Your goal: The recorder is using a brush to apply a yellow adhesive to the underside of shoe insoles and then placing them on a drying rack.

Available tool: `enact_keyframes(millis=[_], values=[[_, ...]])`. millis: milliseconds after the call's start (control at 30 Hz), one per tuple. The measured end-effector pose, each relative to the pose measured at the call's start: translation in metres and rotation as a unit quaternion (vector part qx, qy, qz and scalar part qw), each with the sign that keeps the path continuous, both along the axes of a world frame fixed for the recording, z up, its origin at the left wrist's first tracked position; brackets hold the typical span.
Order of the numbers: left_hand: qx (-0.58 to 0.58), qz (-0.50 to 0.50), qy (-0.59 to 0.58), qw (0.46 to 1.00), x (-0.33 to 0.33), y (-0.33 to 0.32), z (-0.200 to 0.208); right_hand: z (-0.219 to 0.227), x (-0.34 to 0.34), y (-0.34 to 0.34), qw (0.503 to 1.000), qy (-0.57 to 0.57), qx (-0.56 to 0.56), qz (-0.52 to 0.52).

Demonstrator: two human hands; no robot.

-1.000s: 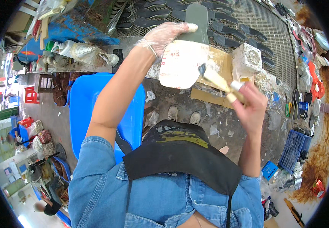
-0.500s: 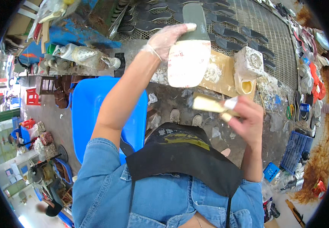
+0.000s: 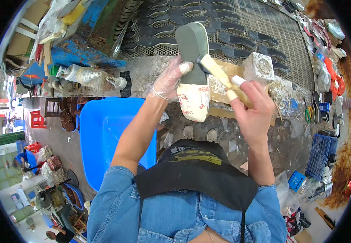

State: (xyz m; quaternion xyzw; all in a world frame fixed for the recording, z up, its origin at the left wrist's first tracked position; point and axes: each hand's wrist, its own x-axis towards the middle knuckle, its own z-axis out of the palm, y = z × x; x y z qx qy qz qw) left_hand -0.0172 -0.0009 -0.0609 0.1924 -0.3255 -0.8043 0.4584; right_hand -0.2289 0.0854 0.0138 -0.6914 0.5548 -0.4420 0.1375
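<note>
In my left hand (image 3: 171,79), covered by a thin clear glove, is a shoe sole (image 3: 191,42), gripped by its left edge. The sole stands lengthwise away from me; its far part is grey-green, its near part cream with red printing. My right hand (image 3: 254,105), with pale coverings on the thumb and a fingertip, pinches a flat brush (image 3: 218,73) by its pale handle. The brush's dark bristles rest on the grey part, near its right edge. Right of the sole, a crusted white container (image 3: 259,67) stands on the bench.
Several dark soles (image 3: 157,42) lie in rows on a metal mesh rack (image 3: 240,38) beyond the bench. A large blue tub (image 3: 102,117) stands at my left. Glue-stained bottles (image 3: 88,75) lie at the bench's left; scissors (image 3: 308,114) and a blue crate (image 3: 320,156) are at the right.
The sole has come nearer and slightly left, now tilted. My right hand has brought the brush up and away from me, from below the bench edge onto the sole.
</note>
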Motion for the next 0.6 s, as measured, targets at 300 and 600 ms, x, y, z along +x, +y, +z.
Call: enact_keyframes(millis=[300, 600], values=[[-0.013, 0.003, -0.008, 1.000, 0.004, 0.011, -0.005, -0.001, -0.003, 0.005, 1.000, 0.009, 0.003, 0.008], [-0.006, -0.006, -0.011, 1.000, 0.000, 0.012, -0.001, -0.013, -0.016, -0.001, 0.998, -0.053, 0.027, 0.027]])
